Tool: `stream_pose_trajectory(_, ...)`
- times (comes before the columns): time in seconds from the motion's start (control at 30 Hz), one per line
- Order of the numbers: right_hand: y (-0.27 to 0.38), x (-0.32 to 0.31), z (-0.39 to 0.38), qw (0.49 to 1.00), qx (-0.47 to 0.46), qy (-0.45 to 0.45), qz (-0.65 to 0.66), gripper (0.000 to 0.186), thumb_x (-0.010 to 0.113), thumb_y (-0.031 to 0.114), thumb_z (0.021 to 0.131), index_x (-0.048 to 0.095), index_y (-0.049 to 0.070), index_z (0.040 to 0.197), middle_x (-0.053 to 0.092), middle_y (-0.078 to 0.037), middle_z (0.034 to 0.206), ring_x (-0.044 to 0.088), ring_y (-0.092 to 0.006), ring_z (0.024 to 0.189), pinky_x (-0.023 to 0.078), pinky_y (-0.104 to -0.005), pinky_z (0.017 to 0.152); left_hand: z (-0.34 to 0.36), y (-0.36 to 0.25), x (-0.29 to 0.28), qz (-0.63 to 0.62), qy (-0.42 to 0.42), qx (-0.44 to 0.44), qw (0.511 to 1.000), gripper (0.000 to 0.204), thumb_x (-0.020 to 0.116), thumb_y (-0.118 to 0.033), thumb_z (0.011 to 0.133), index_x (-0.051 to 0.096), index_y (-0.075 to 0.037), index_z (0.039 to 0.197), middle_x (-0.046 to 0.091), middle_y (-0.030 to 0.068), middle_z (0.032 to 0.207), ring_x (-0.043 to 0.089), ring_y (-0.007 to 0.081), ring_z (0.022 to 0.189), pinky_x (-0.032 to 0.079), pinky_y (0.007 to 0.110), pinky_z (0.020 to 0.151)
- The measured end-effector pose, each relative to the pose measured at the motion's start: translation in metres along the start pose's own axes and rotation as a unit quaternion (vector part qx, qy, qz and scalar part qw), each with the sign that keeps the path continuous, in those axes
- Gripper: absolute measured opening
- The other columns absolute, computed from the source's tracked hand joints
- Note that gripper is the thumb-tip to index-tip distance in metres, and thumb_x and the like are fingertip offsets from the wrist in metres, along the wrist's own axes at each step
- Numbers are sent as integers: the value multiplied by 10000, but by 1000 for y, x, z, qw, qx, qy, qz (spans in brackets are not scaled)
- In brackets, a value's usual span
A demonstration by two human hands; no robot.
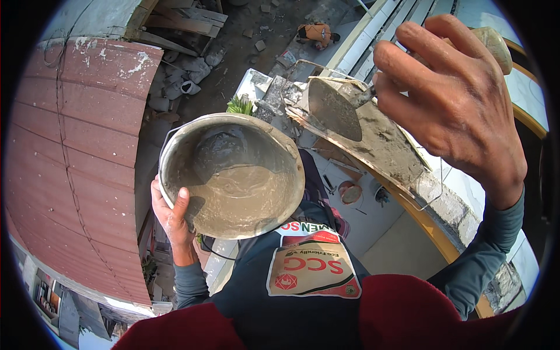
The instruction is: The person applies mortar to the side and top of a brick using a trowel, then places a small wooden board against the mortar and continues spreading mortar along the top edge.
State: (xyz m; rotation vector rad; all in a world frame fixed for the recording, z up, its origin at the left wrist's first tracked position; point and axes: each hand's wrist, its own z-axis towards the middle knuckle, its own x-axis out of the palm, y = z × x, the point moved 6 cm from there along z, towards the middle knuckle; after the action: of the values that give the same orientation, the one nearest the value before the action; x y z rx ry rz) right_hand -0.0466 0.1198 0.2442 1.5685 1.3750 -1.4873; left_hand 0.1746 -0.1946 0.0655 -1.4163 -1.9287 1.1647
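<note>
My left hand (174, 217) grips the near-left rim of a metal bucket (169, 153), thumb over the edge and fingers behind its wall. The bucket tilts toward me, with wet grey-brown mortar (239, 195) lying in its lower part. Raised at the upper right, my right hand (452, 96) is wrapped round the thick handle of a trowel (335, 109). The trowel's blade, dulled by a film of mortar, points left over a ledge. Under the blade, rough mortar (388, 140) coats the top of that ledge.
A red-brown metal roof (87, 163) fills the left, crossed by a dark cable. Far below, a person in an orange shirt (317, 35) bends over the ground. A yellow-edged wall (429, 236) runs down the right. A reddish bowl (350, 192) sits on a lower floor. Scrap boards (184, 23) lie upper left.
</note>
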Motion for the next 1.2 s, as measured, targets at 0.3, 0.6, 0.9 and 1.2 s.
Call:
stream_pose_trajectory(0.3, 8, -5, 2, 1000, 6, -29, -3, 214, 846, 163, 648, 721, 163, 822, 673, -1, 1062, 652, -187, 1029, 571, -410, 992, -2, -1, 2, -22, 0, -4, 1000, 486, 811, -234, 873, 548, -27, 1225, 584, 62, 1166, 558, 159, 1065, 438, 317, 981)
stream_pose_trajectory(0.6, 12, 0, 7, 998, 8, -52, 23, 118, 804, 186, 703, 724, 168, 788, 671, 22, 1057, 642, -181, 1035, 567, -383, 977, 2, -2, 0, 19, 1, 29, 999, 423, 773, -180, 905, 545, -31, 1229, 611, 70, 1095, 588, 154, 958, 487, 296, 885)
stream_pose_trajectory(0.9, 9, 3, 10, 1000, 4, -26, 14, 123, 811, 141, 676, 702, 159, 730, 668, 12, 1090, 637, -182, 1044, 558, -382, 965, 0, 0, -3, 32, 2, 7, 999, 509, 814, -277, 876, 553, -19, 1228, 580, 63, 1165, 549, 164, 1055, 419, 319, 982)
stream_pose_trajectory(1.2, 12, 5, 15, 1000, 10, -1, 27, 98, 791, 154, 678, 719, 157, 744, 675, 16, 1053, 639, -174, 1005, 560, -365, 958, -3, 0, -3, 13, -5, -1, 1000, 496, 811, -264, 876, 554, -22, 1226, 583, 65, 1171, 550, 165, 1069, 417, 318, 990)
